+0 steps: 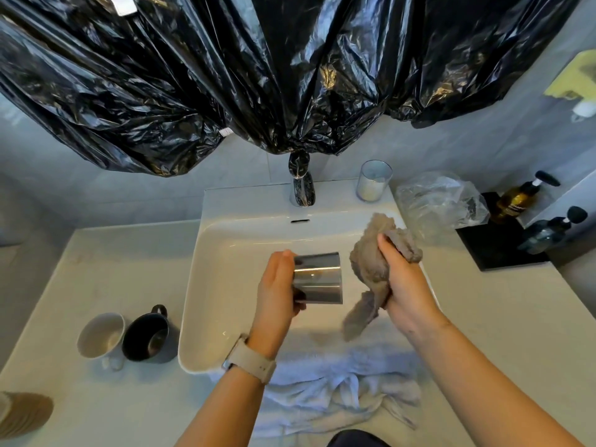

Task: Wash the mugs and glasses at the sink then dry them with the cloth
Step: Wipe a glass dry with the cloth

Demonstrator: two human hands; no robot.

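- Head view: left hand grasps a dark smoked glass by its base end, holding it on its side over the sink; open mouth faces right.
- Right hand is clenched around a bunched grey-brown cloth, which sits just beside the glass mouth, apart from it; a loose tail of the cloth hangs down.
- Judgement: drying step in hand, cloth about to enter the glass.
- To do it well: push a wad of cloth fully inside, turn the glass with the left hand while the right stays put, then wipe outer wall and rim. Keep the work over the basin in case of a slip.
- Glass appearance: cylindrical, translucent grey, glossy highlight band along the wall; any droplets too small to tell.
- White mug and black mug stand touching on the counter left of the sink.
- A clear glass stands on the back ledge right of the tap.
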